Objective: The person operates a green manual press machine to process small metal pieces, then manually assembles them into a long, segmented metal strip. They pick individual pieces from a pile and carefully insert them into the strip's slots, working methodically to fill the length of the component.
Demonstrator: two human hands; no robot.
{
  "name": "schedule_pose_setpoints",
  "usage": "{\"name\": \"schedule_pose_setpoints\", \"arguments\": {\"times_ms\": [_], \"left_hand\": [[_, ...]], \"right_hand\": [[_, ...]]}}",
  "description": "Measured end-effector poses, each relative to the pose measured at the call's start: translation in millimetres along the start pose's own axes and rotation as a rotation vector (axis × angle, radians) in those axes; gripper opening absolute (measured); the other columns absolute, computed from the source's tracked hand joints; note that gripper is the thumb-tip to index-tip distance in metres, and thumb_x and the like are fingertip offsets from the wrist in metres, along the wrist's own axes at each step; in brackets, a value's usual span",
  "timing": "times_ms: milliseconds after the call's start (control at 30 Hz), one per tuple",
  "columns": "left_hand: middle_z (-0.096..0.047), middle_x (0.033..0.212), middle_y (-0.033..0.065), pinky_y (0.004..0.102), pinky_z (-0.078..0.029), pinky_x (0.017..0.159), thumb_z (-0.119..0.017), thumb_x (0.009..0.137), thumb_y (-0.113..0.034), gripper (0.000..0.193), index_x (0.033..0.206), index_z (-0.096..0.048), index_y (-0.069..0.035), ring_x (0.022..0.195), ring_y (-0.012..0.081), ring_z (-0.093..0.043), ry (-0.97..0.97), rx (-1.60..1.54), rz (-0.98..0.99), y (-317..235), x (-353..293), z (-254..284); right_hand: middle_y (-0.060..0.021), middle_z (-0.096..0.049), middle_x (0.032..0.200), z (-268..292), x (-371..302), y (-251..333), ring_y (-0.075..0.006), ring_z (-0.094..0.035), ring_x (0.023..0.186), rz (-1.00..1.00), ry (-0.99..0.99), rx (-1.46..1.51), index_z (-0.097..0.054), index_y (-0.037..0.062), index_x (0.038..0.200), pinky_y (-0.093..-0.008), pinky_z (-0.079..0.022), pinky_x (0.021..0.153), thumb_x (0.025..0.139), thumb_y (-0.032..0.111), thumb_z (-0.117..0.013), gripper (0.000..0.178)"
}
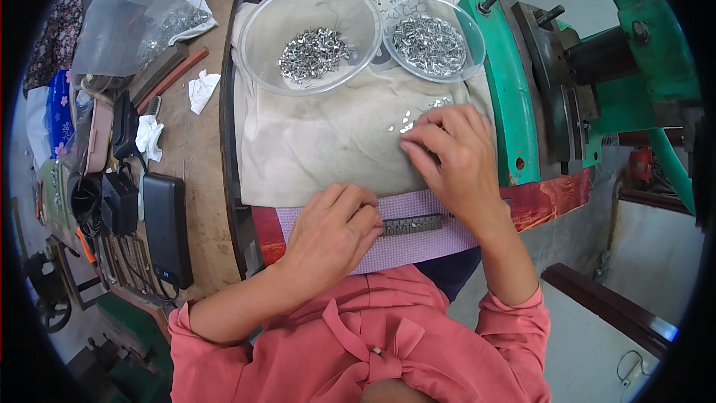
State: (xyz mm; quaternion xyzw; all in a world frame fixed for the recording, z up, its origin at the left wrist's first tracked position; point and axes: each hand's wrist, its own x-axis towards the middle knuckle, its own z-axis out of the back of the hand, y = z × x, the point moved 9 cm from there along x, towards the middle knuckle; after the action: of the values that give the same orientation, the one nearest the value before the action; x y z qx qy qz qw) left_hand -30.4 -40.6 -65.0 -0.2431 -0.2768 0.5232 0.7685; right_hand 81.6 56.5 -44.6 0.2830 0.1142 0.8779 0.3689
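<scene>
A narrow dark metal bar with a row of slots (412, 225) lies on a checked lilac cloth in front of me. My left hand (327, 235) is closed at its left end, and the curled fingers hide that end. Beyond the bar, my right hand (453, 153) hovers low over a beige cloth (321, 145), thumb and forefinger drawn together. Whatever may be between those fingertips is too small to make out. Several small shiny metal pieces (406, 121) are scattered on the beige cloth beside its knuckles, partly covered by the hand.
Two clear plastic tubs stand at the back: a larger one (257, 48) with small metal parts, a smaller one (477, 45) with shiny pins. A green machine (514, 104) borders the right. The wooden bench (205, 201) on the left bears a black power bank (165, 227) and tools.
</scene>
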Motion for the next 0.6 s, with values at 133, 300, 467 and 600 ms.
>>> {"name": "schedule_pose_setpoints", "arguments": {"times_ms": [133, 300, 467, 600], "left_hand": [[-0.063, 0.103, 0.008, 0.0401, -0.048, 0.078, -0.08, 0.071, -0.006, 0.023, 0.088, -0.064, -0.006, 0.091, 0.0295, -0.059, 0.011, 0.001, 0.002, 0, 1, 1], [-0.063, 0.102, 0.0078, 0.0405, -0.049, 0.079, -0.082, 0.069, -0.007, 0.027, 0.09, -0.065, -0.005, 0.094, 0.0297, -0.06, 0.058, 0.008, 0.007, -1, 1, 0], [-0.064, 0.102, 0.0085, 0.0409, -0.049, 0.08, -0.082, 0.068, -0.007, 0.028, 0.09, -0.064, -0.005, 0.095, 0.0302, -0.06, 0.056, -0.006, -0.003, -1, 1, 0], [-0.063, 0.101, 0.0093, 0.0407, -0.049, 0.08, -0.082, 0.069, -0.005, 0.027, 0.089, -0.064, -0.004, 0.095, 0.0306, -0.06, 0.062, -0.028, 0.041, 0, 3, 3]], "right_hand": [[-0.0043, -0.062, 0.095, -13, 11, 2, -0.0271, -0.057, 0.095, 0.011, 0.013, -0.063, -0.071, 0.0085, 0.085, -0.0417, -0.044, 0.084, 0.076, 0.015, -0.08, 0.014], [-0.0042, -0.062, 0.096, -25, 14, 2, -0.0274, -0.057, 0.096, -0.007, 0.011, -0.026, -0.07, 0.0079, 0.083, -0.0425, -0.044, 0.086, 0.075, 0.011, -0.078, 0.012], [-0.0043, -0.063, 0.096, -23, 13, -1, -0.0274, -0.058, 0.095, -0.024, -0.008, 0.073, -0.069, 0.0072, 0.084, -0.0414, -0.044, 0.085, 0.075, 0.008, -0.077, 0.012], [-0.0041, -0.064, 0.096, -6, 3, -1, -0.0274, -0.058, 0.094, -0.068, 0.007, 0.215, -0.069, 0.0077, 0.083, -0.04, -0.043, 0.084, 0.074, 0.007, -0.077, 0.012]]}}
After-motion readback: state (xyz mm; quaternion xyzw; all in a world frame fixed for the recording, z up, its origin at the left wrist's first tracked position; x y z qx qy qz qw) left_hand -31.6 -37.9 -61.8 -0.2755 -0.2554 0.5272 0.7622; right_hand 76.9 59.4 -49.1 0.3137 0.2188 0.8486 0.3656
